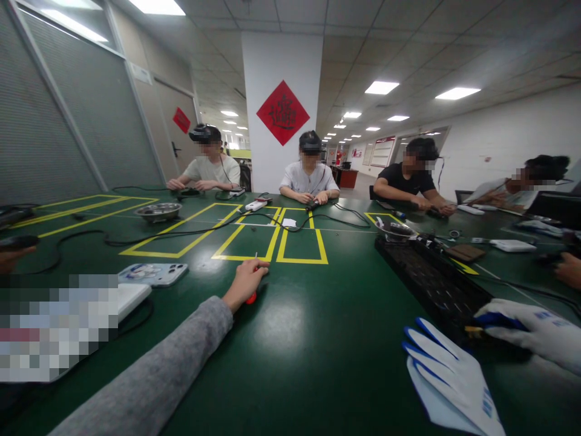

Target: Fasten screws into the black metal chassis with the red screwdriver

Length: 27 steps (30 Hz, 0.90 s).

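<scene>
My left hand (246, 280), bare and in a grey sleeve, rests low over the green table. Its fingers curl closed around a small screwdriver with a red handle (251, 298). The thin metal shaft points away from me, close to the near edge of a yellow taped box. A phone (153, 274) lies left of this hand. My right hand does not show. White-and-blue work gloves (454, 375) lie at the lower right. Another white glove (540, 333) touches the near end of a black tray-like part (426, 278); whether a hand fills it I cannot tell.
A white-edged slab (131, 297) with a blurred-out face is at the left. Metal bowls (158, 211) (394, 230), black cables (227, 224) and a white device (512, 246) are farther off. Several people with head cameras sit around the table; co-workers' hands (569, 271) show at both edges.
</scene>
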### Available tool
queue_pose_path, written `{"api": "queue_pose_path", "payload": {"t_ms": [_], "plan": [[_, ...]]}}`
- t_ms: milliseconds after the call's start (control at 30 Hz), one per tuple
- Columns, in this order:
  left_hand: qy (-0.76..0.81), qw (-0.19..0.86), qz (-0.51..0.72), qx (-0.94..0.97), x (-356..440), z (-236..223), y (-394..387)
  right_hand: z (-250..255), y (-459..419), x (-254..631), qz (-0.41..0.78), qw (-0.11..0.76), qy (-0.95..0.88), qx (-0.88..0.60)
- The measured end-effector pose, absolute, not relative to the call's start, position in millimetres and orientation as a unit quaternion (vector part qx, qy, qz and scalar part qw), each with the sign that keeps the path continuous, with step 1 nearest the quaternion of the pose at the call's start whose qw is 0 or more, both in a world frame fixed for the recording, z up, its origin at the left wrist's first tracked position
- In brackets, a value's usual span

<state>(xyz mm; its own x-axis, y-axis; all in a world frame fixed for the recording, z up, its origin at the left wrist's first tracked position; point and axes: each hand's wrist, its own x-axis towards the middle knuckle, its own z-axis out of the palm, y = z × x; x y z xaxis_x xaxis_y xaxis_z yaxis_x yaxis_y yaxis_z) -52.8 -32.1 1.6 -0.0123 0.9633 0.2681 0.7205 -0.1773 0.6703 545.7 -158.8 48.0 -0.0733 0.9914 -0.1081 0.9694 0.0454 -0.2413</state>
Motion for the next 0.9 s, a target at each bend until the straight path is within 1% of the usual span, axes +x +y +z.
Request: {"api": "queue_pose_path", "payload": {"t_ms": [167,267,367,467,533,633,800,900], "plan": [[0.618,0.168,0.355,0.681,-53,1,-32,39,-163,554,0.097,0.095,-0.697,-0.704],[0.620,0.166,0.354,0.680,-52,1,-31,41,-167,545,0.121,0.139,-0.675,-0.714],[0.624,0.168,0.352,0.677,-52,0,-31,53,-161,528,0.133,0.164,-0.646,-0.733],[0.626,0.173,0.354,0.673,-52,-1,-31,68,-144,511,0.046,0.174,-0.635,-0.751],[0.626,0.176,0.355,0.672,-53,-1,-30,74,-133,508,0.014,0.191,-0.620,-0.761],[0.625,0.177,0.357,0.672,-54,-3,-29,78,-126,519,0.006,0.174,-0.603,-0.779],[0.618,0.171,0.360,0.678,-56,-6,-26,71,-142,541,0.102,0.062,-0.572,-0.811],[0.616,0.170,0.360,0.680,-57,-8,-25,60,-151,538,0.117,0.015,-0.594,-0.796]]}}
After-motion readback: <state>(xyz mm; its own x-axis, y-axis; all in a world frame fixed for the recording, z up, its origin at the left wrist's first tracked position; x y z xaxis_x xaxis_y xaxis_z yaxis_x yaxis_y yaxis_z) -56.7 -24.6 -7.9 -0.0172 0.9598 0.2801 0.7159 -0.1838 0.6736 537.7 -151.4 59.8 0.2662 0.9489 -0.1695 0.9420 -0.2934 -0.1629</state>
